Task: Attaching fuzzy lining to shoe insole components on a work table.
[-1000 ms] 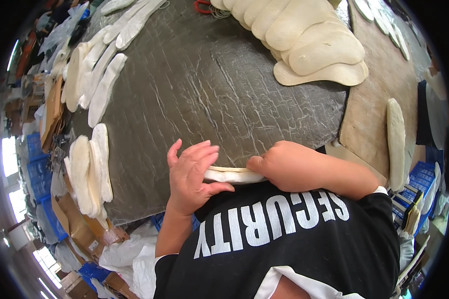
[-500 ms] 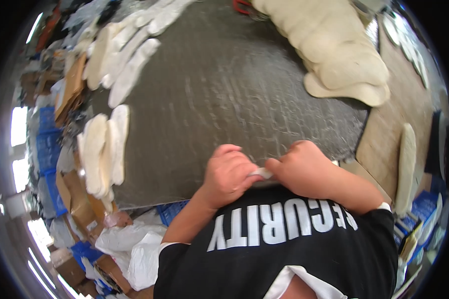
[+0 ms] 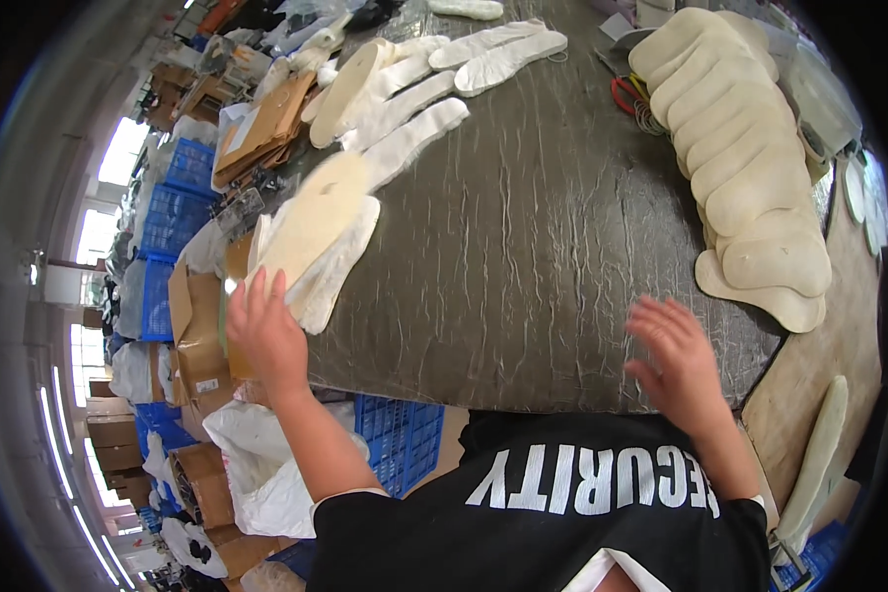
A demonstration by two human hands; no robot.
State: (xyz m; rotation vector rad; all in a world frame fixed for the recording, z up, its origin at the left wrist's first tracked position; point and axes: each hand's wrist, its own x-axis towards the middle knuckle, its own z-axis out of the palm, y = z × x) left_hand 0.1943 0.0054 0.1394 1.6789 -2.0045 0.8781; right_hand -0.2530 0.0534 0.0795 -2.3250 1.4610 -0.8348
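Observation:
My left hand point(image 3: 262, 333) reaches to the left edge of the dark wrinkled table point(image 3: 543, 237), fingers spread, touching the near end of a pile of cream fleecy insoles point(image 3: 316, 237). My right hand point(image 3: 673, 357) hovers open above the table's near edge with nothing in it. A long overlapping row of tan insoles point(image 3: 745, 158) runs down the right side of the table. More white fleecy insoles point(image 3: 414, 99) lie fanned at the far left.
Red-handled scissors point(image 3: 624, 94) lie near the tan row. Blue crates point(image 3: 173, 212), cardboard boxes point(image 3: 202, 345) and white bags point(image 3: 257, 464) crowd the floor at left. A wooden board point(image 3: 839, 345) with one insole on edge point(image 3: 817, 459) sits at right.
Both hands were together at the near edge on an insole. They have parted: the left has swung out to the left pile, the right has lifted, open. The view has shifted.

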